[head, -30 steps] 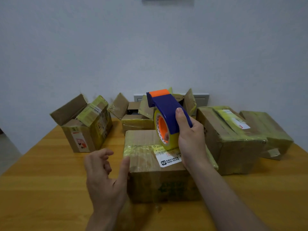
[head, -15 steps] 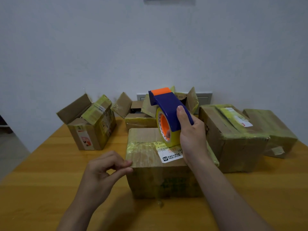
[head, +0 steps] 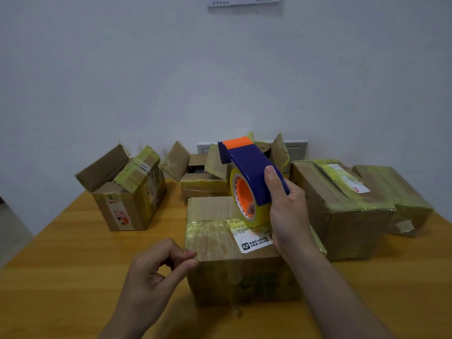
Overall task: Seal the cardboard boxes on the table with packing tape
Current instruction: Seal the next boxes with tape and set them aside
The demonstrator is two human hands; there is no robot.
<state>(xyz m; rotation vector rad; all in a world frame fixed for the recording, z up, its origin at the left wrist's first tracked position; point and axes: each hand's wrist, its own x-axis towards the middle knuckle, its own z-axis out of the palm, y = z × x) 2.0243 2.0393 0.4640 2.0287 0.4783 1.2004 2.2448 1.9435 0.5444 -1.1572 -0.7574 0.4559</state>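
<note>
Surroundings: wooden worktop (head: 61, 265) against a pale wall (head: 220, 81), which carries a socket plate (head: 297, 149).
- Far left: open box (head: 127, 204), flaps up, yellowed tape on one flap.
- Back centre: second open box (head: 203, 184), flaps splayed, partly hidden behind the tape dispenser (head: 249, 165).
- Right: taped box (head: 342, 216), closed and wrapped in yellowish tape. A lower wrapped box (head: 401, 199) lies just beyond it.

Principal item: centre box (head: 232, 277), nearest the viewer. The flaps are closed, a yellowish tape band crosses the top, and a white label (head: 254, 241) sits on it.

Hands:
- The right hand (head: 286, 211) grips the blue, orange-tipped dispenser. Its tape roll (head: 259, 216) rests on the box top beside the label.
- The left hand (head: 151, 272) is curled, thumb meeting fingertips at the box's near left top corner. Whether anything is pinched between them cannot be told.
</note>
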